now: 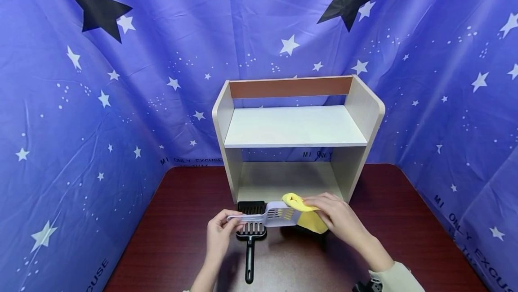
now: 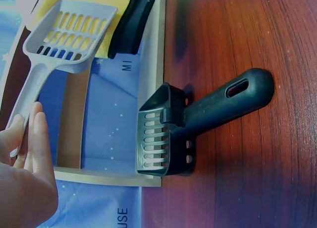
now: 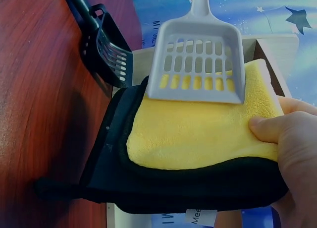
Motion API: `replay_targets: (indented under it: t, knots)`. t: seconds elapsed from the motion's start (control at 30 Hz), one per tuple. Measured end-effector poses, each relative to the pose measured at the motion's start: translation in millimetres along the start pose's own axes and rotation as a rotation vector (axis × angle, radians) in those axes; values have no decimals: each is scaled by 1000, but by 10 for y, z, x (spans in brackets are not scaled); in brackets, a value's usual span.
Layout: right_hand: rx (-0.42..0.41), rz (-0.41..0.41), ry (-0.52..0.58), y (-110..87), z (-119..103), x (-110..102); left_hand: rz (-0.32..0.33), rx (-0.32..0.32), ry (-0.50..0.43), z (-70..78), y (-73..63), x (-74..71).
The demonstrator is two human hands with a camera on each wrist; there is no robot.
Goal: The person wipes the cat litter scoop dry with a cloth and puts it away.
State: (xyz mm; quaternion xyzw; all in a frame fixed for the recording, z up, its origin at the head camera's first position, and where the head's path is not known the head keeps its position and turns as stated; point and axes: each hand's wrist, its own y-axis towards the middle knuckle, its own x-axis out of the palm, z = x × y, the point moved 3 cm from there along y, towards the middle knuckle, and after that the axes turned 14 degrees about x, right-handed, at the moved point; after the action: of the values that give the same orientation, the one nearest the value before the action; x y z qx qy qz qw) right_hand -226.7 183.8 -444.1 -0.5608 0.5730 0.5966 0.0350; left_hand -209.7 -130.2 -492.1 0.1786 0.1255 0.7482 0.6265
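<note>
My left hand (image 1: 218,236) pinches the handle of a light grey litter scoop (image 1: 292,219), which is held up above the table. My right hand (image 1: 340,220) grips a folded yellow cloth (image 3: 198,134) with a black edge and dark underside, thumb on its yellow face. In the right wrist view the cloth lies behind the scoop's front end, and yellow shows through the slots. Whether they touch is hard to tell. A black slotted litter scoop (image 2: 223,106) rests on the table below my left hand, its handle towards me.
A two-tier pale wooden shelf (image 1: 295,125) stands at the back of the dark red wooden table (image 1: 182,211), just beyond my hands. Blue star-patterned curtains (image 1: 259,22) hang behind and at both sides. A white tag (image 3: 200,217) hangs from the cloth's edge.
</note>
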Motion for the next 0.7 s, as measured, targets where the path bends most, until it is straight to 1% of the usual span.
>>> replay_targets:
  t: [0.17,0.4,0.53,0.7]
  knots:
    - [30,-28,-21,-36,55,-6,-3,-9,2,-18,10,-28]
    - [-20,43,-27,-36,67,-24,-44,-23,0,-56,-11,-30]
    - [-12,58,-25,-11,50,-44,-50,-29,-7,-77,-24,-22]
    - [10,52,-38,24,15,-43,-59,-26,-9,-95,-41,1]
